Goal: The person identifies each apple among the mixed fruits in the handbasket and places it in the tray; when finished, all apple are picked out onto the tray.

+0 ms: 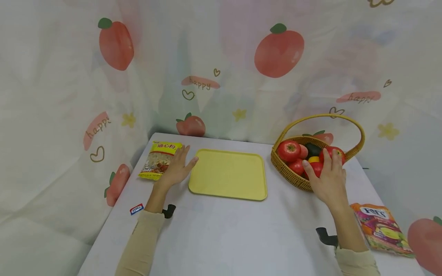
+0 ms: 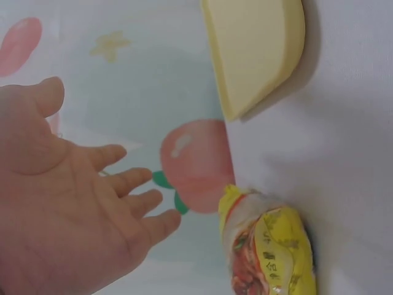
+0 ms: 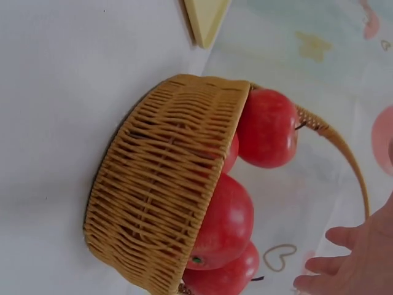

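Note:
In the head view my left hand (image 1: 177, 168) hovers beside a yellow bag of macaroni (image 1: 160, 159), partly covering its right side. Its fingers are spread and straight, and the left wrist view shows the palm with nothing in it. A wicker basket (image 1: 293, 178) at the back right holds several red apples (image 1: 289, 150), a dark green item (image 1: 313, 150) and something yellow (image 1: 313, 159). Over the basket's right front is my right hand (image 1: 329, 184), its fingers extended and holding nothing. In the right wrist view that hand (image 3: 356, 258) appears apart from the apples (image 3: 224, 224).
A yellow rectangular tray (image 1: 228, 174) lies mid-table between the hands. Near the right edge is a colourful FOX'S candy bag (image 1: 384, 229). A small red-and-blue label (image 1: 136, 209) sits at the left edge. Behind stands a fruit-printed cloth (image 1: 235, 92).

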`<state>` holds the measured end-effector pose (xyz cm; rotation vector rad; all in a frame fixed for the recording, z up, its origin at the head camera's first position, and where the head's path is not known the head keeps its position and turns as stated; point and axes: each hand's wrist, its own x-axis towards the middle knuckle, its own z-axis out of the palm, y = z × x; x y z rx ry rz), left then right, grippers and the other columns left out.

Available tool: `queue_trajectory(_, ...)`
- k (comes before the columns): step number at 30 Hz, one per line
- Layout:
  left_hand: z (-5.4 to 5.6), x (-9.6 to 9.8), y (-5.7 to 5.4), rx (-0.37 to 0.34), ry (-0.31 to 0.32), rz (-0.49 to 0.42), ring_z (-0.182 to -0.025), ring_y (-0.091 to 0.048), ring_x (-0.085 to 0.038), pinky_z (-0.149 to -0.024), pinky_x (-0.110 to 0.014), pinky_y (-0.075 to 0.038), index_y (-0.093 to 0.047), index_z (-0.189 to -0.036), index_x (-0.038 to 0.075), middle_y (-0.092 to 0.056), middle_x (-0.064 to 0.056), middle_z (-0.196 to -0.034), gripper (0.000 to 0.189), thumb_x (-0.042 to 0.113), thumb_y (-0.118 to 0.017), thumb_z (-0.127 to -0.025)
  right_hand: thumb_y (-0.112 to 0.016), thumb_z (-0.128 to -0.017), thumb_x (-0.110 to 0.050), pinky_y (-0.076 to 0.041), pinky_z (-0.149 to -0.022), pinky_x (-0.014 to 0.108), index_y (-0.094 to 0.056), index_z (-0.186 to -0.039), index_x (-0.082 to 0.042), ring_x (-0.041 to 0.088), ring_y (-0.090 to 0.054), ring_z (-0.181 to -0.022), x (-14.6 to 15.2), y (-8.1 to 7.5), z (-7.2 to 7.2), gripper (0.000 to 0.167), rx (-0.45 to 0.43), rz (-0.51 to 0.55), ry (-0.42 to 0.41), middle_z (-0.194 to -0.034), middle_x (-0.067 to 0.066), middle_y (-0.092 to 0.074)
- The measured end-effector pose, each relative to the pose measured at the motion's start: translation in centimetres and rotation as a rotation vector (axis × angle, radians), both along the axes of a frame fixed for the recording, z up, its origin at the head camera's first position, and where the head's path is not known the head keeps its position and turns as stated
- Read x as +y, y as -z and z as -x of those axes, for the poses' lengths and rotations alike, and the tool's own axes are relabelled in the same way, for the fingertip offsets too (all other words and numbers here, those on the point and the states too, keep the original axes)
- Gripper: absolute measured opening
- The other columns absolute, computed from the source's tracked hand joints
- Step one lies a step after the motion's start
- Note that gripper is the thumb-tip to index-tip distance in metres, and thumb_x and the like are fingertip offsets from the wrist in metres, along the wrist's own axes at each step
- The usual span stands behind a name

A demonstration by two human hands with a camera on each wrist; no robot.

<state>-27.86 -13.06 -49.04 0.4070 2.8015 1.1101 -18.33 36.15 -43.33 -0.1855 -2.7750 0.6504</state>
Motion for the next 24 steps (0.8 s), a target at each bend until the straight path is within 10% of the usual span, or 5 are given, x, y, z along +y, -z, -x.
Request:
queue_trajectory(5,-0.5,0.2,-0.4,-0.034,-0.021,-0.062,-0.161,0.001,-0.035,-0.126,-0.062,-0.009,-0.011,-0.169,0.013,-0.003,-0.015,-0.175,0.084,0.064,-0.035,-0.107,-0.043,-0.106,-0.058,-0.029,-0.103,0.084,-0.005,-0.167,-0.004,0.061,-0.012,-0.15,1.0,-0.1,0.1,0.09,0.012,0.096,0.042,-0.171,0.026,0.002)
queue_trajectory(14,-0.6,0.6,0.0,-0.051,-0.032,-0.157,-0.16,-0.007,-0.036,-0.127,-0.06,-0.01,-0.013,-0.168,0.009,-0.011,-0.018,-0.174,0.083,0.063,-0.034,-0.108,-0.045,-0.108,-0.052,-0.029,-0.11,0.078,-0.009,-0.166,-0.006,0.056,-0.023,-0.15,2.9,0.1,0.0,0.082,0.075,0.332,0.139,-0.171,0.025,-0.009)
queue_trajectory(24,-0.7,1.4,0.7,-0.143,-0.071,-0.328,-0.159,-0.013,-0.04,-0.125,-0.063,-0.014,-0.015,-0.168,0.011,-0.017,-0.019,-0.172,0.078,0.058,-0.037,-0.109,-0.043,-0.106,-0.057,-0.031,-0.124,0.044,-0.021,-0.165,-0.012,0.031,-0.037,-0.15,5.1,-0.1,0.9,0.077,0.127,0.784,0.415,-0.17,0.014,-0.028)
